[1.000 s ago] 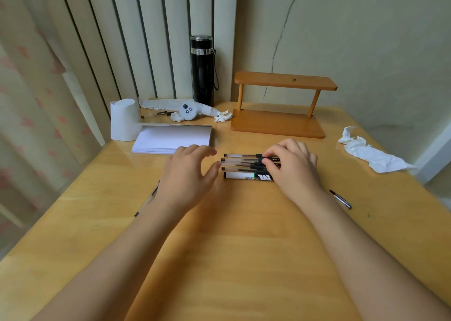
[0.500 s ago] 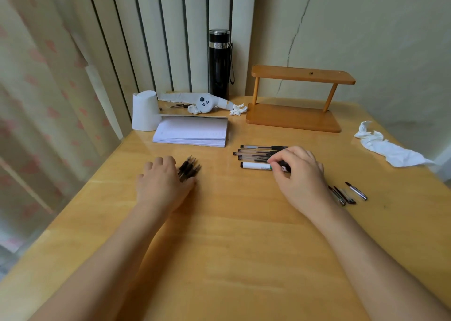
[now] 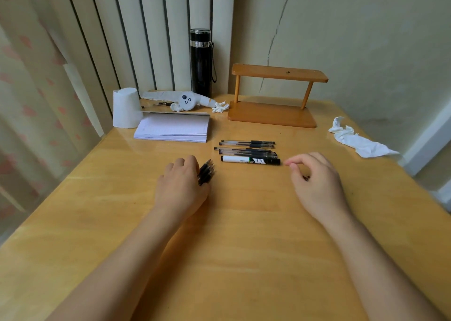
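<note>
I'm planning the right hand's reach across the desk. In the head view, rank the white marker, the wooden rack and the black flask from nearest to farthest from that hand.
Measured from the right hand:
1. white marker, lying just left of the fingertips.
2. wooden rack, farther back, mid-table.
3. black flask, at the table's back edge, to the left.

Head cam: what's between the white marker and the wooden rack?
A row of clear pens lying side by side, parallel to the white marker, then a strip of bare table before the wooden rack. Seen in the head view.
</note>
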